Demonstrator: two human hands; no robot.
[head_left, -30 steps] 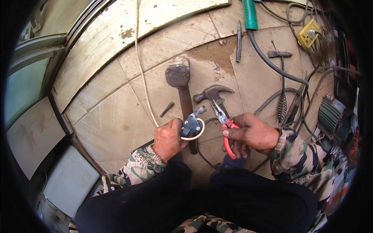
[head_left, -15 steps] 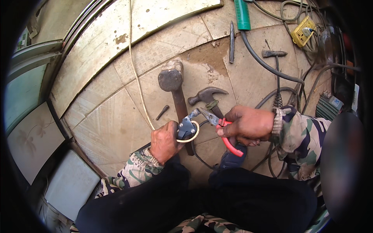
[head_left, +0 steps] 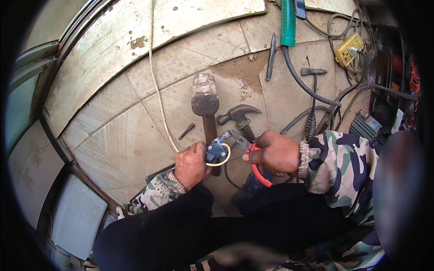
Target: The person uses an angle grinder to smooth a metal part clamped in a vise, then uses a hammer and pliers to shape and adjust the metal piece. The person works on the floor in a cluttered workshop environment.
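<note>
My left hand (head_left: 191,163) is closed on a small dark-blue fitting (head_left: 216,151) with screws in its face and a metal piece at its top end. A cream cable (head_left: 229,156) loops around the fitting's right side. My right hand (head_left: 276,152) grips the red handles of a pair of pliers (head_left: 258,169). The plier jaws touch or nearly touch the metal piece; whether they clamp it I cannot tell. Just beyond my hands lie a sledgehammer (head_left: 205,101) and a claw hammer (head_left: 238,114), the sledgehammer's handle partly hidden behind the fitting.
On the tiled floor lie a short metal rod (head_left: 186,131), a chisel (head_left: 271,56) and a chipping hammer (head_left: 313,86) with a spring handle. A green handle (head_left: 287,25) trails thick grey cable. A yellow outlet box (head_left: 349,49) sits among coiled cords at the far right.
The whole view has shifted slightly. My right hand and the pliers have come a little closer to my left hand, the jaws staying at the fitting's metal end.
</note>
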